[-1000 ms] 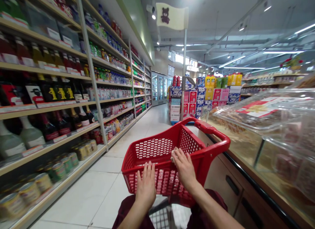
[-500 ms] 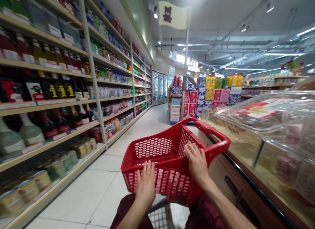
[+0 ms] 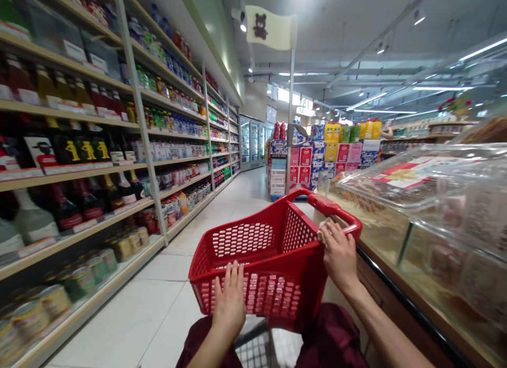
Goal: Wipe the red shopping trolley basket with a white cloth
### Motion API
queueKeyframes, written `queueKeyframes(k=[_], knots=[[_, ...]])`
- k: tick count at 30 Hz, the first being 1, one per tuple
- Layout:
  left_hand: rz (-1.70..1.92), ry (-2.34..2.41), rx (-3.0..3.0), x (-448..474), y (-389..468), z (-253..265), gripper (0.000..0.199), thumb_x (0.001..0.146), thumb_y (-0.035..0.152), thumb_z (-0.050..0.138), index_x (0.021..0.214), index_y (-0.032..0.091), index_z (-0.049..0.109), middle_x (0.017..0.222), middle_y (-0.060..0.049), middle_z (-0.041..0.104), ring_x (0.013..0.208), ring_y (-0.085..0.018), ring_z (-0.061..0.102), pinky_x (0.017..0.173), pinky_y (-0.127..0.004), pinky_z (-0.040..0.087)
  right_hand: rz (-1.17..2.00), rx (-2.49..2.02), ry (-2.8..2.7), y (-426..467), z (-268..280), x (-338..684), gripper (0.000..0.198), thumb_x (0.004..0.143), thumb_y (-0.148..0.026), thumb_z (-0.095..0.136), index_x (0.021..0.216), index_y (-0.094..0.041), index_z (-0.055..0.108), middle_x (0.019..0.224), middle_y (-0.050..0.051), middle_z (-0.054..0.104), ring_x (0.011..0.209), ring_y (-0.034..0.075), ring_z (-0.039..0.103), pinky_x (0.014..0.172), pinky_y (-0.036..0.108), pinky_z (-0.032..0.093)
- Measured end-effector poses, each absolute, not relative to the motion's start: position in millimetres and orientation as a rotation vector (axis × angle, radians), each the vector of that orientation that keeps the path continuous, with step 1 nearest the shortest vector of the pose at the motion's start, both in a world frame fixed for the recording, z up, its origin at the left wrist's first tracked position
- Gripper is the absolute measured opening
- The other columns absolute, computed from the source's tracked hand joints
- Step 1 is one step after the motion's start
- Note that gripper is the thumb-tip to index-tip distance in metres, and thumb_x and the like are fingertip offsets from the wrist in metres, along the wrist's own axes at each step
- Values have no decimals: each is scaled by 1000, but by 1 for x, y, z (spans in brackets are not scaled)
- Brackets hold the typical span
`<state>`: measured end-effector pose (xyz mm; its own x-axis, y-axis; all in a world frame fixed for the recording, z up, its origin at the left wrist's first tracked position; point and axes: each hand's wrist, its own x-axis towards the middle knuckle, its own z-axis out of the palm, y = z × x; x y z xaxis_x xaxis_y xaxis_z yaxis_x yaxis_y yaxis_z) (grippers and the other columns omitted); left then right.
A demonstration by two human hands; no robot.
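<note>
A red plastic shopping cart (image 3: pixel 311 275) with honeycomb-holed walls stands in front of me, its basket tilted in view. My left hand (image 3: pixel 230 304) lies on the near side wall, fingers stretched over the rim. With bent fingers, my right hand (image 3: pixel 340 260) presses a crumpled whitish cloth or tissue (image 3: pixel 322 232) against the cart's top edge, beside the red handle (image 3: pixel 336 211). Most of the cloth is hidden beneath those fingers.
Shelves (image 3: pixel 95 169) of bottles and cans line the left side. A glass-sided counter (image 3: pixel 374 228) with clear plastic packages stands close on the right. Stacked drink boxes (image 3: pixel 301 172) and a pole carrying a bear flag (image 3: pixel 273 29) are ahead.
My right hand has slid right along the cart's edge toward the handle, carrying the cloth. My left hand stays on the side rim. The view has turned slightly right.
</note>
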<state>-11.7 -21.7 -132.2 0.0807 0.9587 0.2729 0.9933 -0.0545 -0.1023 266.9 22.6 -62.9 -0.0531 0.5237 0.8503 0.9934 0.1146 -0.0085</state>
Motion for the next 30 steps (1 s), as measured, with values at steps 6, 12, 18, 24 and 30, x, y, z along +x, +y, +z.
queueKeyframes(k=[6,12,18,24,30], knots=[[-194,-1903,-2083,-15,-22,-134,73,64,12,37,134,14,15,142,-8,11,131,-24,8,101,-51,16,-769,-1400,-1878,26,-71,246,42,79,-7,32,112,-21,55,123,5,50,118,20,38,97,40,22],[-195,-1929,-2028,-10,-25,-130,73,63,10,37,133,13,19,142,-8,15,131,-25,9,102,-49,16,-779,-1520,-1688,26,-68,272,44,76,-7,33,114,-17,53,125,9,48,120,22,35,97,43,24],[-190,-1917,-2117,-11,-21,-126,71,65,12,35,134,15,18,142,-6,17,130,-23,11,103,-48,14,-767,-1474,-1723,37,-85,257,46,75,-4,30,113,-16,53,127,9,45,122,23,31,97,45,25],[-259,-1968,-2149,-26,-10,-125,71,63,13,35,133,14,22,141,-5,22,129,-20,17,104,-46,10,-759,-1514,-1783,66,-69,282,45,75,-3,32,111,-16,56,125,9,48,118,21,38,94,39,31],[-212,-2033,-2130,-23,-8,-127,74,63,21,38,134,11,17,142,-6,17,130,-24,13,103,-47,13,-490,-1512,-1913,66,-85,228,43,78,-4,33,111,-19,56,127,9,46,118,21,39,93,41,31]])
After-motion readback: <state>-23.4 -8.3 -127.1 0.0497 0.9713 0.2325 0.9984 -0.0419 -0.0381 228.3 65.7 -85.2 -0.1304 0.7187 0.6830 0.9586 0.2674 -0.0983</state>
